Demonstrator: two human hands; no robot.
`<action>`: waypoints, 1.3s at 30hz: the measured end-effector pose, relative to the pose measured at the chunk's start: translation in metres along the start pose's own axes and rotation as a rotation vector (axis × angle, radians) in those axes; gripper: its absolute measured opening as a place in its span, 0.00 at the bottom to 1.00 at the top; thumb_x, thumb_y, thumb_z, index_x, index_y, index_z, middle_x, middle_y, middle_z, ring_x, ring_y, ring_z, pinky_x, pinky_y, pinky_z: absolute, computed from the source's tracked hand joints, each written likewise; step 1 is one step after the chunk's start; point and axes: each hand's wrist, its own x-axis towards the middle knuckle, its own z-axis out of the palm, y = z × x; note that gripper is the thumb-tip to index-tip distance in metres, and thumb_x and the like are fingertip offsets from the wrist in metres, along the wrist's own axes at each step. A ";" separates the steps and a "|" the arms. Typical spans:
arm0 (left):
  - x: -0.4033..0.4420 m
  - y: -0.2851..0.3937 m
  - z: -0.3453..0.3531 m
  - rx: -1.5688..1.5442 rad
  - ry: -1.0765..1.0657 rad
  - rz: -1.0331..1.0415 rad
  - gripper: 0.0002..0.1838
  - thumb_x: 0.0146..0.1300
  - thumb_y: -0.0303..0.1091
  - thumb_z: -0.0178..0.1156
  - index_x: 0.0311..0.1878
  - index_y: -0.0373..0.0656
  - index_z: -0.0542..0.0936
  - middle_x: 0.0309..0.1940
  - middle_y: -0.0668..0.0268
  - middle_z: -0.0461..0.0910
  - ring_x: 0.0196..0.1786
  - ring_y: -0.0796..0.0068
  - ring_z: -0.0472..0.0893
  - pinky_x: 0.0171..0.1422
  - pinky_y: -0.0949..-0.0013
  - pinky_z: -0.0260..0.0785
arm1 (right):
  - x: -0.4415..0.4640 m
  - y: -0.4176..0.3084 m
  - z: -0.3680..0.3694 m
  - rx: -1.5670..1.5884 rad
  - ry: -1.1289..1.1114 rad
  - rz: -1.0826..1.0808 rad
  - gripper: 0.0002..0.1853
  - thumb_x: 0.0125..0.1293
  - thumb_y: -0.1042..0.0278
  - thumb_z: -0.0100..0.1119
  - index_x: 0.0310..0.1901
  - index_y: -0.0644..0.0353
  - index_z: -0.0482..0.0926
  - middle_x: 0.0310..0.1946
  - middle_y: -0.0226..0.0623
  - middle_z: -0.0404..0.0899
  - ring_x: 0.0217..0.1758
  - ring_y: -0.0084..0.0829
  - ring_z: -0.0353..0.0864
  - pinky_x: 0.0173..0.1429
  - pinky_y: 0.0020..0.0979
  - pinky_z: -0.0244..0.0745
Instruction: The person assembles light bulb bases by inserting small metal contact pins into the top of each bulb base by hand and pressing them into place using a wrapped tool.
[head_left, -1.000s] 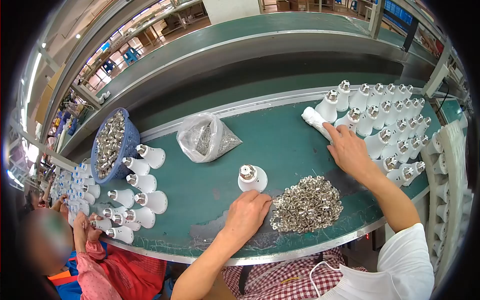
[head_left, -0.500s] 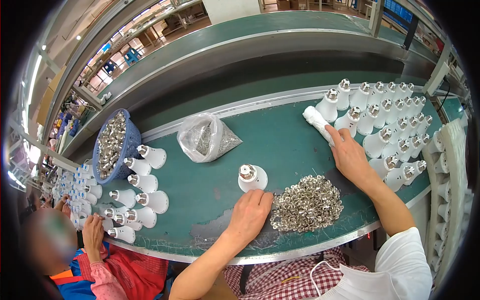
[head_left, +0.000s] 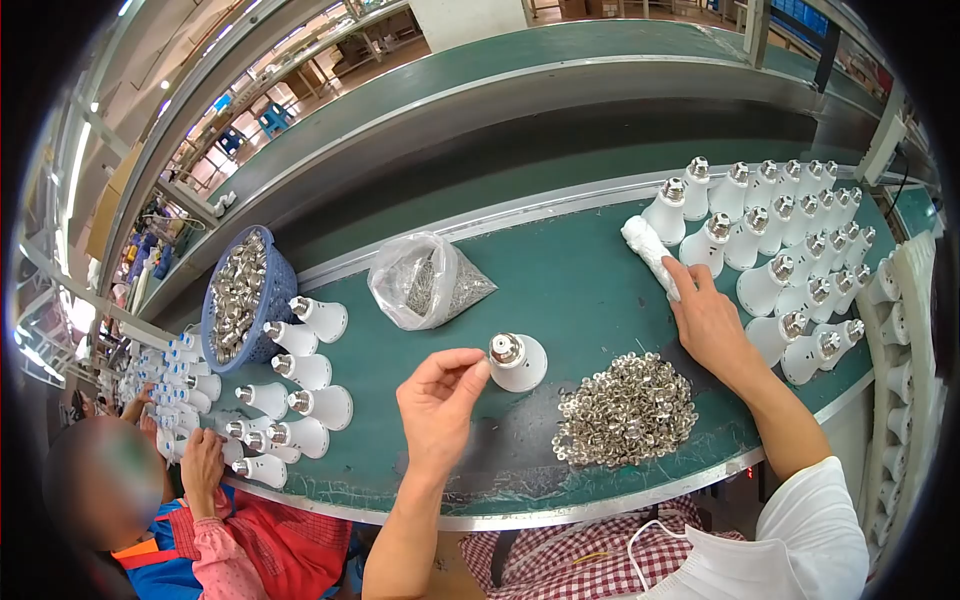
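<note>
My left hand [head_left: 440, 405] is raised over the green bench, thumb and forefinger pinched beside the metal cap of a white LED bulb [head_left: 520, 366] standing upright. Whatever small piece may be in the pinch is hidden. Toward the right, my right hand [head_left: 708, 325] has its fingers around the near end of a white wrapped roll [head_left: 648, 250], which lies slanted on the bench. Between my forearms is a heap of small metal caps [head_left: 628, 412], with neither hand touching it.
Rows of upright bulbs [head_left: 763, 285] fill the right side. A clear plastic bag [head_left: 405, 300] of metal pins lies behind the single bulb. At left are a blue basket [head_left: 275, 305] of metal screw caps, several tilted bulbs [head_left: 325, 408], and a co-worker's hand [head_left: 203, 465].
My left hand has risen from beside the metal heap to the bulb's cap, fingers now pinched. My right hand stays at the white roll. The whole view has shifted slightly.
</note>
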 end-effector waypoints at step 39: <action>0.038 0.013 0.003 0.122 -0.303 -0.417 0.13 0.60 0.33 0.61 0.46 0.37 0.79 0.21 0.76 0.73 0.23 0.89 0.67 0.25 0.83 0.56 | -0.003 -0.056 -0.045 0.936 -0.333 -0.194 0.23 0.60 0.75 0.58 0.58 0.60 0.69 0.44 0.37 0.77 0.42 0.25 0.78 0.43 0.28 0.75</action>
